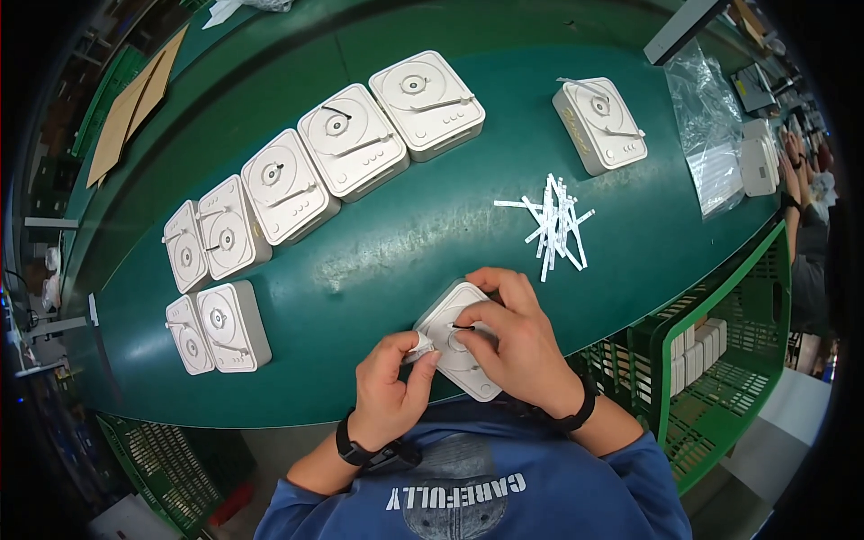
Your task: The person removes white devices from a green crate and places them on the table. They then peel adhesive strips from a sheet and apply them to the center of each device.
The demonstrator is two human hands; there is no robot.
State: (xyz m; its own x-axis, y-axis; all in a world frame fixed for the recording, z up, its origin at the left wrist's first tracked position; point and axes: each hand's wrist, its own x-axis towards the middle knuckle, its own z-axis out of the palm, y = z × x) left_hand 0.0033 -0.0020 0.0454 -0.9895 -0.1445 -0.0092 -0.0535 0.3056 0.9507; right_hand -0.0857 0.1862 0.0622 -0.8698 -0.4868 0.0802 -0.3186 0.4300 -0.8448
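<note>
A white record-player-shaped box (473,382) lies tilted at the table's near edge, between my hands and partly covered by them. My left hand (393,380) is closed at the box's left corner, thumb and fingers pinching a small white piece (421,344) whose kind I cannot make out. My right hand (526,346) reaches over the box's far right side. Its thumb and index finger close on a short, thin black strip (463,328) near the middle of the round platter.
Several similar white boxes (286,184) line the table's left and far side. One more box (600,124) stands at the far right, near a pile of white paper strips (555,225) and a clear plastic bag (706,126). Green crates (670,396) flank the near edge.
</note>
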